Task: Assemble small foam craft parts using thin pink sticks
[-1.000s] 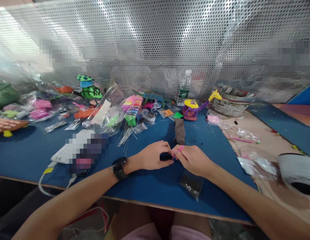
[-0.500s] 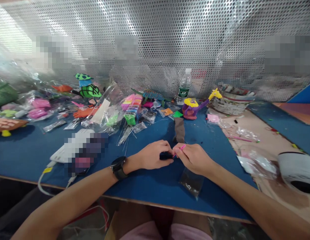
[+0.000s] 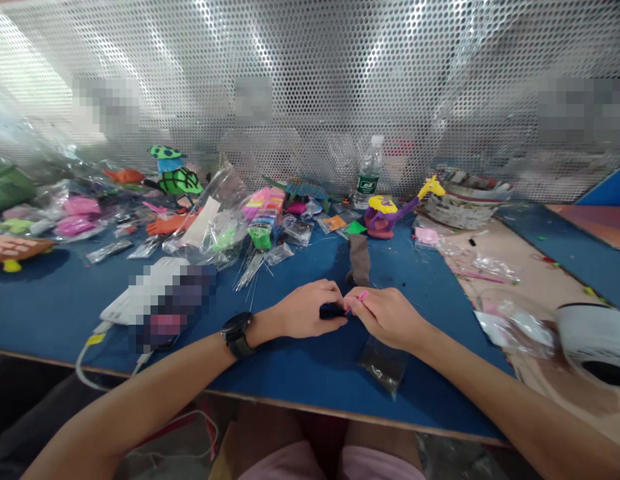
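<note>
Head view, with clock directions taken from where the hands meet: the right hand [image 3: 390, 317] has its grip closed on a pink stick [image 3: 363, 297], whose lower end meets the left fingertips. The left hand [image 3: 310, 310] curls around a dark patch; whether its grip holds anything, I cannot tell.

A clear bag [image 3: 383, 367] with brown material lies at 5 o'clock, bags with pink lumps [image 3: 77, 225] towards 10. A labelled bottle [image 3: 369, 177] stands near 12, beyond a brown strip [image 3: 359, 260]; a papery basket [image 3: 463, 203] with scraps sits at 2.

The near edge crosses 6 o'clock, with bare blue from there round to 8. A white device [image 3: 145, 290] with a cable lies at 9.

The blue worktop [image 3: 290, 373] meets a pale board [image 3: 520, 267] at 3; perforated metal [image 3: 315, 67] rises behind.
</note>
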`<state>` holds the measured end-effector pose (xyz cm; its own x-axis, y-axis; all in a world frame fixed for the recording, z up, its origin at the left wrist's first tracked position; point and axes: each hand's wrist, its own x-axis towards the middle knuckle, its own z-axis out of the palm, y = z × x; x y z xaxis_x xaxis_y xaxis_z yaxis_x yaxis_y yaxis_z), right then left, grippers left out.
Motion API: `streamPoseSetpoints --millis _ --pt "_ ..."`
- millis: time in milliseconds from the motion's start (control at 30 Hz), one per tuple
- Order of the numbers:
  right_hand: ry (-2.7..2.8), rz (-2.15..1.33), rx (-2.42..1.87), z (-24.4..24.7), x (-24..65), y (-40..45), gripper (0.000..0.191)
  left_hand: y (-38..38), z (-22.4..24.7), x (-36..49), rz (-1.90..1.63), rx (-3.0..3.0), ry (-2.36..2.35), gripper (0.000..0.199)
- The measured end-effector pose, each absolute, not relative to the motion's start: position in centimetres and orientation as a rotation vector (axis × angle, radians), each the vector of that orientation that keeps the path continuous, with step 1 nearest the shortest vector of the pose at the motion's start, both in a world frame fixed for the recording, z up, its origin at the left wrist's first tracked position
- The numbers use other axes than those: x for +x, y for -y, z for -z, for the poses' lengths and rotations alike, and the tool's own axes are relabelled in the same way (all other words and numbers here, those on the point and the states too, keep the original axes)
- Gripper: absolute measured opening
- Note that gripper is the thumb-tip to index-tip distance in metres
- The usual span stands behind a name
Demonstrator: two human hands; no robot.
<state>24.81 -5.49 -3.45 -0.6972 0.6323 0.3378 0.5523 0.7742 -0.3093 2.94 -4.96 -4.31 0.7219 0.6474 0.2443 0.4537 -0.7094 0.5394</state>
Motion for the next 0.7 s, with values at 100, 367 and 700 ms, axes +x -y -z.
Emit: streamPoseSetpoints --millis 100,367,700 --pt "2.543 -0.252 -0.886 3.51 24.77 5.47 0.050 4.94 4.31 2.97 -0.586 2.480 -0.849 0.021" --pt "2.455 -0.213 -0.879 3.35 24.81 5.54 0.044 4.95 4.19 2.93 -0.588 2.467 -0.840 0.019" --pt "2.260 -0.090 -0.852 2.72 24.85 6.05 0.046 5.15 3.75 3.24 -0.683 2.399 -0.899 0.015"
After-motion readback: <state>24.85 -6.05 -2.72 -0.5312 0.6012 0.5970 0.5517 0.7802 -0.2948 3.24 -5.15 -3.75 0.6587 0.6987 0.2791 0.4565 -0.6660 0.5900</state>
